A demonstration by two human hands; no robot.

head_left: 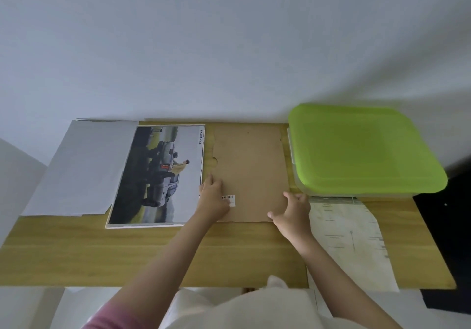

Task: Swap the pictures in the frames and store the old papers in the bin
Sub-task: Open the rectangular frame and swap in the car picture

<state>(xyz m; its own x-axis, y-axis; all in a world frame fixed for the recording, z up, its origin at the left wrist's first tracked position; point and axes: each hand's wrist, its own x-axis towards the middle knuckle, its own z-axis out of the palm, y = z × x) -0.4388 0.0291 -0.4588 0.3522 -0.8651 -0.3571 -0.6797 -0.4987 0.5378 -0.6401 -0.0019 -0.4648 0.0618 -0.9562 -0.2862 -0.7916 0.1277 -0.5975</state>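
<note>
the backing board (251, 170), lengthwise away from the person, is pressed at its left edge by the flat left hand (214, 197) and pinched at its right edge by the right hand (293, 210).

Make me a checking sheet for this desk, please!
surface: wooden table, papers spread over it.
job's things: brown backing board in the middle; car picture left of it; bin, green lid on, at right.
clutter: white sheets far left; printed paper hanging over the front edge, right.
grips: left hand on the board's left edge, right hand on its lower right corner; hold unclear.
cables: nothing seen.
surroundings: plain white wall behind.
</note>
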